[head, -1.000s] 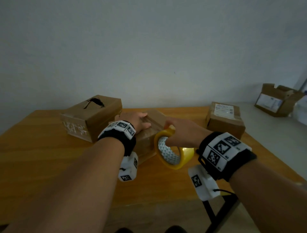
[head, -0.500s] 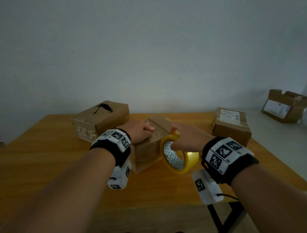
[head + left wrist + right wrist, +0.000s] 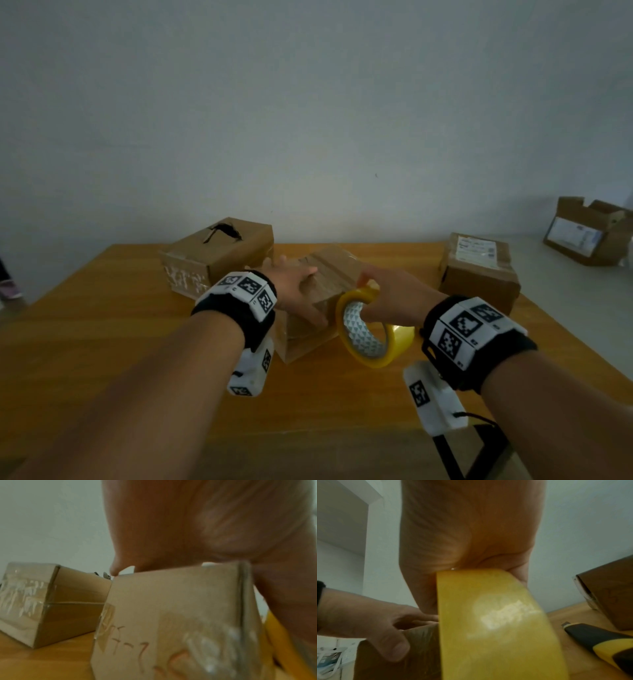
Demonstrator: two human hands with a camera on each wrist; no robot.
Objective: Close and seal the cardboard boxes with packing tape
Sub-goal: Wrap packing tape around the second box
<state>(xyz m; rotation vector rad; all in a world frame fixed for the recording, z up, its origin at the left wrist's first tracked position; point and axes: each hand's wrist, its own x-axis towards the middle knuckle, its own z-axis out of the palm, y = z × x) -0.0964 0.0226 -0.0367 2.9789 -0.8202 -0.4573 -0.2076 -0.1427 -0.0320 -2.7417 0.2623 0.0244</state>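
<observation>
A plain pale wall (image 3: 308,120) fills the upper half of the head view and meets the far edge of a wooden table (image 3: 102,325) with an orange-brown grained top. To the right of the table lies a lighter grey-white surface (image 3: 565,284), and on it, near the wall, sits an open cardboard box (image 3: 589,233) with its flaps up and a white label on its side. On the table, a long box (image 3: 219,257) stands at the back left, its top torn in a dark gash and its near end covered in wrinkled clear tape. At the back right is a closed labelled box (image 3: 479,274), a white shipping label on its top. Between them, nearer the person, stands the small box (image 3: 329,274), touching or just beside the long box. The left hand (image 3: 294,287) lies over its top with fingers extended and thumb down its near face, pressing it. The right hand (image 3: 390,298) grips the yellow tape roll (image 3: 370,329), held upright just beside the small box's right side. In the right wrist view a black-and-yellow utility knife (image 3: 599,645) lies on the table right of the roll.
</observation>
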